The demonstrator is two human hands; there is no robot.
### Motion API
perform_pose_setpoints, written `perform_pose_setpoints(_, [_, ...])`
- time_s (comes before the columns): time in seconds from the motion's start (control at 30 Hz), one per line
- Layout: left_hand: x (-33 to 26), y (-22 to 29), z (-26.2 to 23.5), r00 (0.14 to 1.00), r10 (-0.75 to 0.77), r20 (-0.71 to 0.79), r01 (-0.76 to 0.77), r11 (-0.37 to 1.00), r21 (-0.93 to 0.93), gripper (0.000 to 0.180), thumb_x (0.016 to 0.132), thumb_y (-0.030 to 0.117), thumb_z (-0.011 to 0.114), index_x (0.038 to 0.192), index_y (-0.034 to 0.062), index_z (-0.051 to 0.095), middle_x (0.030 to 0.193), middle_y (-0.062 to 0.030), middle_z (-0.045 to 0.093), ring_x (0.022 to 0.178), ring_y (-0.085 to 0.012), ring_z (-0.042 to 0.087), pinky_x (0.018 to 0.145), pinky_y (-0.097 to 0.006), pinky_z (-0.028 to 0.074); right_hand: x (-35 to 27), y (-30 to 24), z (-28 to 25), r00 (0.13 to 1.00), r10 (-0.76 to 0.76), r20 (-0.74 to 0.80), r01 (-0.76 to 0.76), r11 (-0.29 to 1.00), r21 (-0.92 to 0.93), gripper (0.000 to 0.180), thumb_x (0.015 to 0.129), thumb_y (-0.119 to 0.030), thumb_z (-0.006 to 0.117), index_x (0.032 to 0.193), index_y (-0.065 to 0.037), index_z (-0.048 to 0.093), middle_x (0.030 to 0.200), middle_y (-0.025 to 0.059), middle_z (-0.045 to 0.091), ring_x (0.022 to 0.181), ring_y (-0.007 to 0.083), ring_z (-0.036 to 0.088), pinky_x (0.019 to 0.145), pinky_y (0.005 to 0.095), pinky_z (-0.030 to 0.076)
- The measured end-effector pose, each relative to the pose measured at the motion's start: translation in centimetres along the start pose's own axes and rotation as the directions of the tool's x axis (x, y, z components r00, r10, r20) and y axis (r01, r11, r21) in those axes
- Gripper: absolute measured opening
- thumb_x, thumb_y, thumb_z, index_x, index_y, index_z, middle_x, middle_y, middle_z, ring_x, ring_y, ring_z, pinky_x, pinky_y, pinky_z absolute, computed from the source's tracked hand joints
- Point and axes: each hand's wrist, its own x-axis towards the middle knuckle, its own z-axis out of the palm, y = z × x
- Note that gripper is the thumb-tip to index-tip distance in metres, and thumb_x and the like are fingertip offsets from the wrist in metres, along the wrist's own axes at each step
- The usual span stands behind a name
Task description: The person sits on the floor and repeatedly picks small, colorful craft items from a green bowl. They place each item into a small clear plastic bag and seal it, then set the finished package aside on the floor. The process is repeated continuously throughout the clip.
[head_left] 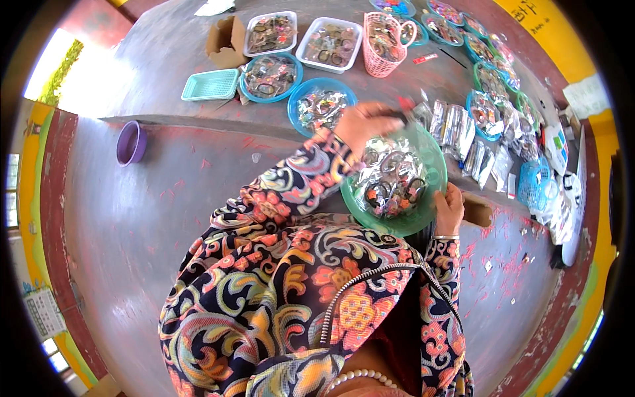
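A green plastic basin [433,159] tilts in front of my body, with several small clear packets [390,182] of dark ring-shaped bands and colourful bits in it. My right hand [450,208] grips the basin's right rim, thumb and fingers closed on it. Over the basin's far left edge is my left hand [367,126], its fingers pinched around a small clear packet [417,109] with something dark and red in it. Motion smears the packet, so its contents are hard to tell. A blue basin [322,104] of similar packets stands just beyond my left hand.
On the raised grey ledge stand white trays [331,43], a pink basket [382,49], a pale green tray [210,85] and a cardboard box [226,40]. Bundles of clear bags [453,126] lie to the right, near several filled basins. A purple bucket [131,143] sits at left.
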Motion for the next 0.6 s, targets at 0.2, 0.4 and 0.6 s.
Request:
perform_pose_setpoints(0.2, [1.0,0.3,-13.8,0.863,0.099,-0.496,-0.133,0.991,-0.034,0.017,0.075,0.007,0.061,0.091,0.0002,0.059,0.079,-0.0047,0.061,0.062,-0.0112,0.055,0.053,-0.023,0.043,-0.4,0.3,0.3,1.0,-0.001,0.008,0.0,0.996,0.088,0.026,0.079,-0.003,0.055,0.104,0.002,0.051,0.074,-0.0016,0.052,0.061,0.0028,0.045,0.052,0.0168,0.037])
perform_pose_setpoints(0.4, [-0.4,-7.6,-24.1,0.587,-0.132,-0.799,0.287,0.957,0.052,0.029,0.073,0.019,0.066,0.096,0.0039,0.059,0.067,-0.0063,0.059,0.051,-0.0148,0.053,0.045,-0.03,0.042,-0.5,0.1,0.2,1.0,0.005,0.017,-0.006,1.0,0.029,0.026,0.08,-0.002,0.054,0.105,0.002,0.049,0.073,-0.0018,0.051,0.059,0.002,0.044,0.051,0.0155,0.035])
perform_pose_setpoints(0.6, [1.8,-10.2,-23.4,0.523,-0.238,-0.819,0.086,0.97,-0.227,0.026,0.077,0.006,0.061,0.101,0.0013,0.054,0.078,-0.0086,0.06,0.06,-0.018,0.057,0.048,-0.027,0.044,-1.2,-0.8,0.3,0.998,0.054,0.016,-0.055,0.996,0.069,0.026,0.08,-0.002,0.054,0.105,0.001,0.049,0.073,-0.0015,0.051,0.059,0.0022,0.042,0.052,0.0157,0.034])
